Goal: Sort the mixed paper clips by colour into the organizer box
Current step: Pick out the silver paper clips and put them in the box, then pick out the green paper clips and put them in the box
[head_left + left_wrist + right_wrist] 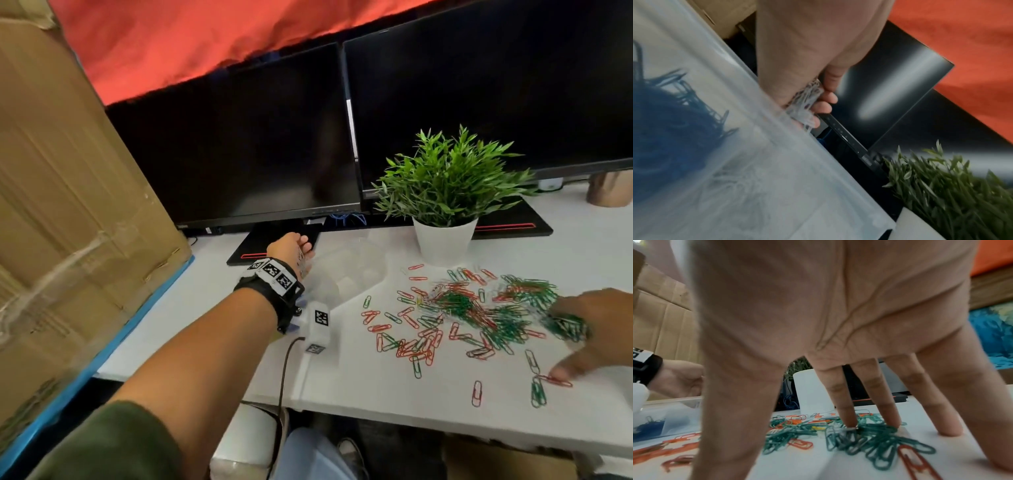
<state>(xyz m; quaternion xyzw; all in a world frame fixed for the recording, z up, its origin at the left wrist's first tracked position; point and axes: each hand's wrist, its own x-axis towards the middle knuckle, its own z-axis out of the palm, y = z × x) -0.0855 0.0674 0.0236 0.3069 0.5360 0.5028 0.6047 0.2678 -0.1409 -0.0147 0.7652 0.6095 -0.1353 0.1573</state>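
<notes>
Blue clips [663, 129] sit binned; left hand [291, 248] clutches white clips [807, 100] over organizer box [346, 270], right hand [596, 329] splayed flat on green clips [565, 325] (red-green pile [462, 315] remains on table [376, 394]).

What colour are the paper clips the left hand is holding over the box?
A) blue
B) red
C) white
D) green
C: the left hand curls its fingers round a small bunch of white paper clips above the clear organizer box, while blue clips already lie in one compartment.
</notes>
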